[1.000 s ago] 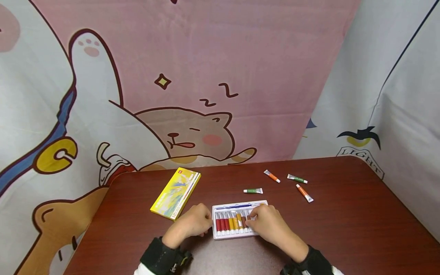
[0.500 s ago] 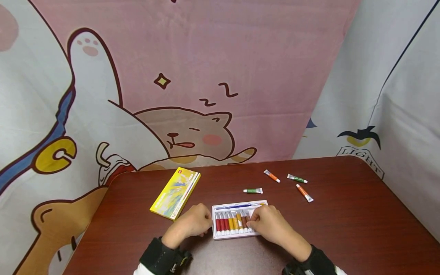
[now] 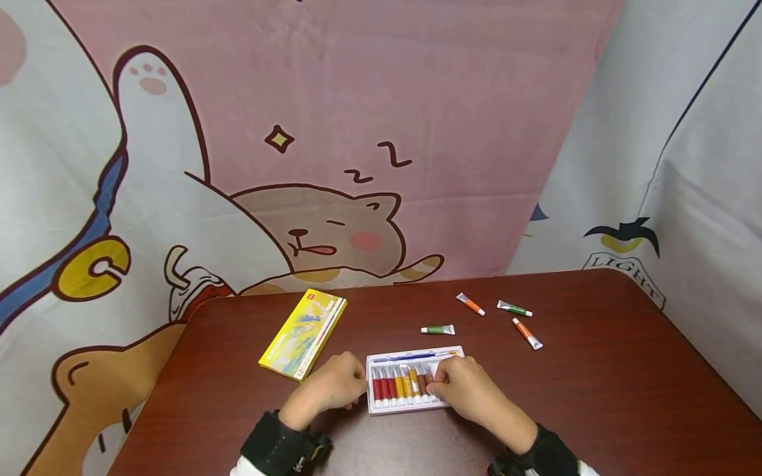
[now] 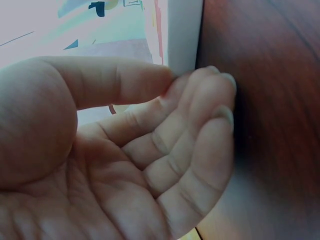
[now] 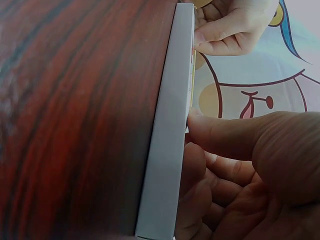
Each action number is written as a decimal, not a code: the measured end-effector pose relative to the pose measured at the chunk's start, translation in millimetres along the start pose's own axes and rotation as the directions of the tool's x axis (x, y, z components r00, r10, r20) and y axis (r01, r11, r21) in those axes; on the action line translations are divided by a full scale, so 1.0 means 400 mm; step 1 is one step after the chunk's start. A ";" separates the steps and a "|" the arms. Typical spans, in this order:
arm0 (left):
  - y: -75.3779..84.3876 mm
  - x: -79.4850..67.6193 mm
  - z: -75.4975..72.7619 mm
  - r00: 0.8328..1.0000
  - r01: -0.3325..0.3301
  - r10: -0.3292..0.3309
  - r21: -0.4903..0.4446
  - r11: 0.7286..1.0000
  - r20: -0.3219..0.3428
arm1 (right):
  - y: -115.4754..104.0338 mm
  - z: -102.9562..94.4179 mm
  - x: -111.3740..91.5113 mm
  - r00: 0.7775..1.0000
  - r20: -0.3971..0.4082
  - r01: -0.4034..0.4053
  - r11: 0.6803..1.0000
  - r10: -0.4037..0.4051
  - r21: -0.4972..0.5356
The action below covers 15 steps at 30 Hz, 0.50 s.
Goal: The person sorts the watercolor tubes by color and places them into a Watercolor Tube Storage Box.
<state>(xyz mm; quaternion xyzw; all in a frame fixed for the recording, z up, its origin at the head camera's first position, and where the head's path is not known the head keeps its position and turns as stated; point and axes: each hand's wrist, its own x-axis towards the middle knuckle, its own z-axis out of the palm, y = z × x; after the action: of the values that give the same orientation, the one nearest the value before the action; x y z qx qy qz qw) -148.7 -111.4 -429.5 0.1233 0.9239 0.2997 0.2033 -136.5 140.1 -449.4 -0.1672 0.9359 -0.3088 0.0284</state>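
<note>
A white tray [image 3: 411, 409] of paint tubes lies flat on the table in the head view. Red tubes [image 3: 384, 389], yellow tubes [image 3: 407, 386] and brown tubes [image 3: 423, 383] stand side by side in it, below a blue paintbrush [image 3: 405, 357]. At its left edge, my left hand [image 3: 339, 382] pinches the rim between thumb and index finger. My right hand [image 3: 467, 390] grips the right side, its thumb over the rim and its fingers curled against the wall; it hides the tubes there. The right wrist view shows the tray's pale side wall [image 5: 165, 145].
Behind the tray lie loose tubes: a green one [image 3: 438, 330], an orange one [image 3: 471, 305], another green one [image 3: 515, 309] and another orange one [image 3: 527, 334]. A yellow box [image 3: 305, 334] lies at the left on the brown table [image 3: 619, 383]. A printed cloth [image 3: 464, 132] hangs behind.
Both hands stay at the tray's sides. The right thumb has shifted very slightly; tubes, brush and box keep their places. The view has drifted a little.
</note>
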 end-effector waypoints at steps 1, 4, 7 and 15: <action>0.001 -0.001 0.000 1.000 -0.005 0.005 0.003 1.000 -0.003 | -0.001 0.000 -0.001 1.000 -0.001 0.000 1.000 0.000 0.000; 0.003 -0.003 -0.001 1.000 -0.019 0.019 0.010 1.000 -0.015 | -0.003 0.001 -0.003 1.000 -0.008 0.001 1.000 -0.001 0.000; 0.005 -0.004 -0.002 0.999 -0.034 0.034 0.017 0.999 -0.024 | -0.006 0.001 -0.005 1.000 -0.010 0.001 1.000 -0.001 -0.002; 0.003 -0.003 -0.001 1.000 -0.023 0.023 0.019 1.000 -0.016 | -0.004 0.003 -0.006 1.000 0.003 0.009 1.000 -0.009 -0.003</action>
<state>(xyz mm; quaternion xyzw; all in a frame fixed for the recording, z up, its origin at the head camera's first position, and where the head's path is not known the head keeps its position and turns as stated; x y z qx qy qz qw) -147.7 -111.1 -428.2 0.1334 0.9268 0.2942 0.1912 -133.5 139.0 -449.4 -0.1720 0.9356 -0.3071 0.0280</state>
